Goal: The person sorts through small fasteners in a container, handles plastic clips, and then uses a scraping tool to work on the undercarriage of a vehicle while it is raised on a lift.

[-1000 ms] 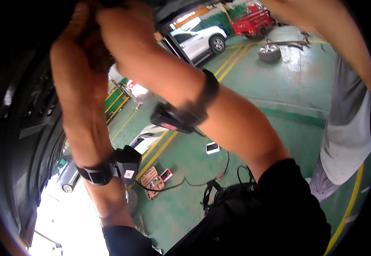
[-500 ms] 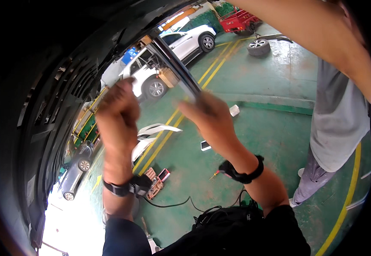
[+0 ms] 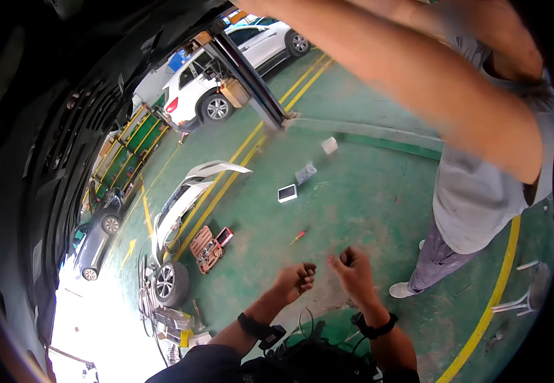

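Note:
Both my hands are low in front of me, a small gap between them. My left hand (image 3: 296,281) has its fingers curled inward. Close on its right, my right hand (image 3: 354,271) is curled too, its thumb held toward the left one. Whatever either may hold is hidden in the fingers. On the green floor beyond them lies a screwdriver (image 3: 298,236) with a red and yellow handle. An open tool case (image 3: 206,250) with sockets lies left of it, beside a small red box (image 3: 224,237).
A dark vehicle underside (image 3: 47,147) hangs overhead at left. A co-worker's arm (image 3: 417,83) reaches across the upper right. A lift post (image 3: 245,73), a white car (image 3: 216,89), a detached white bumper (image 3: 184,191) and a wheel (image 3: 171,283) stand around. A dark-screened tablet (image 3: 287,193) lies ahead.
My two hands have come down from the raised position near the vehicle and drawn close together. The co-worker's arm reaches further left across the top.

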### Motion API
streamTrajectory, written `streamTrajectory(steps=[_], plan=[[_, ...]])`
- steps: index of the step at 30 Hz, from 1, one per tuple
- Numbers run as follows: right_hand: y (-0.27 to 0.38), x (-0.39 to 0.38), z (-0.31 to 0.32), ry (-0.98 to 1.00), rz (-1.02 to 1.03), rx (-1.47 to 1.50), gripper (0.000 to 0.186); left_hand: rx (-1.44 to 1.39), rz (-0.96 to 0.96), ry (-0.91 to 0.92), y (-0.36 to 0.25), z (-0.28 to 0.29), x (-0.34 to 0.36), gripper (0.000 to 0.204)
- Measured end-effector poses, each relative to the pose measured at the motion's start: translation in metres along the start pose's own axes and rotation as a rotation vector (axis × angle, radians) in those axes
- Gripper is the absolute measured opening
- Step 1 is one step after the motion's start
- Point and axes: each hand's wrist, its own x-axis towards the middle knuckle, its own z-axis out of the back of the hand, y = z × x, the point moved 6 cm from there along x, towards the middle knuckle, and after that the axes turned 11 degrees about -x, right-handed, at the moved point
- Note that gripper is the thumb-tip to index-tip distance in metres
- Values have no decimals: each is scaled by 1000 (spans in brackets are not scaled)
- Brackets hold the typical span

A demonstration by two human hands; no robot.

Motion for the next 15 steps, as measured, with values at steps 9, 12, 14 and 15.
streamTrajectory(steps=[9,12,14,15], plan=[[-76,-106,3,37,-225,-71,39,58,169,86,99,21,-39,24],[-91,-133,2,-43,-210,-116,39,91,180,-16,111,40,-46,26],[-106,-148,-3,-112,-269,-70,37,108,253,121,120,42,-53,29],[-117,-159,-7,-137,-340,-47,36,133,248,107,125,48,-56,30]])
